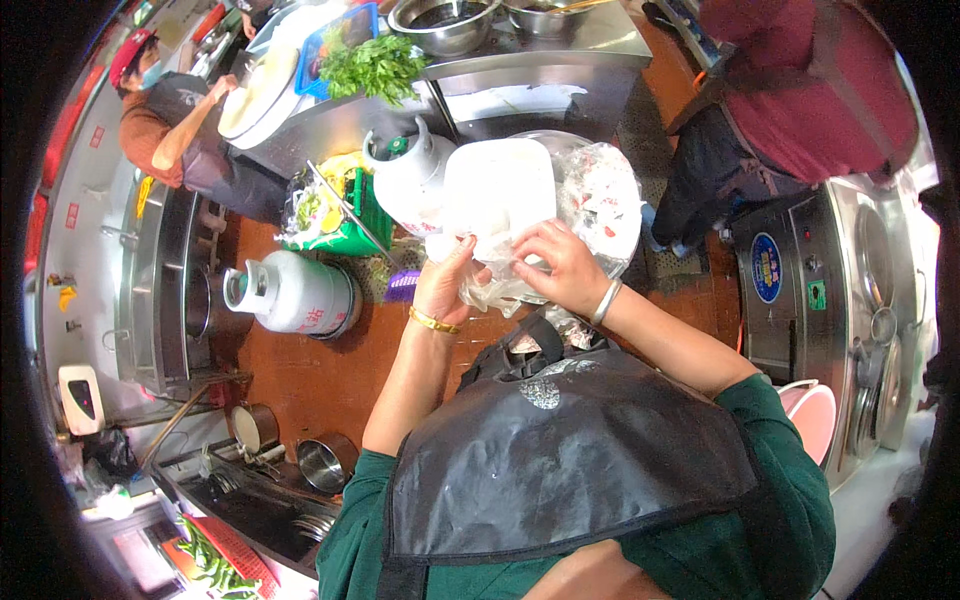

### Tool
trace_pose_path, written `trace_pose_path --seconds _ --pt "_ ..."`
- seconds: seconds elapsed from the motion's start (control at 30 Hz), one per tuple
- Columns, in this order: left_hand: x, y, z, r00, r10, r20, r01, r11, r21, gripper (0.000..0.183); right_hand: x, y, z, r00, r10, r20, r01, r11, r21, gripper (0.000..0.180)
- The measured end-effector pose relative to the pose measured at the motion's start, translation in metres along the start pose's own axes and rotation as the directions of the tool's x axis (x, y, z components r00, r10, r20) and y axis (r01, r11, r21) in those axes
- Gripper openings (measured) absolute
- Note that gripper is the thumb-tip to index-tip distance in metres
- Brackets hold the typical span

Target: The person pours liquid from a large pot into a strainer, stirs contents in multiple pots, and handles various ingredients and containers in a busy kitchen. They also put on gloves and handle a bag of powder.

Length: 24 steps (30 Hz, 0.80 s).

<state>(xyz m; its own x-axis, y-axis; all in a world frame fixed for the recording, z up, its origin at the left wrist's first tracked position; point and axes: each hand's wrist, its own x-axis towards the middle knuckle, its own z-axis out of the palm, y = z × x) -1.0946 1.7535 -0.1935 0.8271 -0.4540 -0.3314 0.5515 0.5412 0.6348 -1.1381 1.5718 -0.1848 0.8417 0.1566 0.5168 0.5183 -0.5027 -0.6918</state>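
Note:
My left hand [448,281], with a gold bracelet at the wrist, grips one side of a crumpled, translucent plastic bag or film [491,289]. My right hand [556,266], with a silver bangle, pinches the other side of it. Just beyond both hands is a white rectangular plastic tub [499,176], very bright, so its contents cannot be told. Right of the tub, a clear plastic bag with whitish and red bits [600,195] lies on a large round metal tray or basin [634,251]. What supports the tub and the basin is hidden.
Gas cylinders stand ahead [409,180] and left [300,292], beside a green crate of scraps [375,214]. A steel counter [540,66] holds metal bowls [444,26] and leafy greens [375,67]. One masked person [180,127] is at left; another in maroon [810,97] stands at right. Pots [326,461] lie lower left.

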Motion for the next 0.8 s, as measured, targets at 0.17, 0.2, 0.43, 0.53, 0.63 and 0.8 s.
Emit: trace_pose_path --seconds 0.17,0.2,0.43,0.53,0.63,0.8 --pt "-0.005 0.002 0.021 0.993 0.117 -0.009 -0.107 0.936 0.334 0.038 -0.008 0.016 0.008 0.766 0.625 0.148 -0.516 0.463 0.721 0.018" --pt "-0.011 -0.001 0.021 0.989 0.141 0.045 -0.144 0.849 0.509 0.039 -0.007 0.013 0.011 0.772 0.615 0.161 -0.523 0.471 0.71 0.018" --pt "-0.007 -0.01 0.021 1.0 0.021 0.018 -0.027 0.878 0.478 0.021 -0.012 0.022 0.014 0.818 0.518 0.252 -0.566 0.641 0.519 0.021" --pt "-0.003 -0.026 -0.007 0.991 0.088 -0.101 -0.021 0.847 0.532 0.017 -0.031 0.021 0.005 0.907 0.317 0.278 -0.333 0.943 0.008 0.02" --pt "0.01 -0.057 0.001 0.987 -0.005 -0.161 0.079 0.884 0.46 0.013 -0.051 0.027 -0.007 0.846 0.432 0.314 -0.37 0.898 -0.239 0.014" --pt "0.043 -0.114 0.057 0.908 -0.413 0.071 0.343 0.829 0.441 0.016 -0.112 0.079 -0.072 0.786 0.613 -0.076 -0.616 0.768 -0.173 0.015"
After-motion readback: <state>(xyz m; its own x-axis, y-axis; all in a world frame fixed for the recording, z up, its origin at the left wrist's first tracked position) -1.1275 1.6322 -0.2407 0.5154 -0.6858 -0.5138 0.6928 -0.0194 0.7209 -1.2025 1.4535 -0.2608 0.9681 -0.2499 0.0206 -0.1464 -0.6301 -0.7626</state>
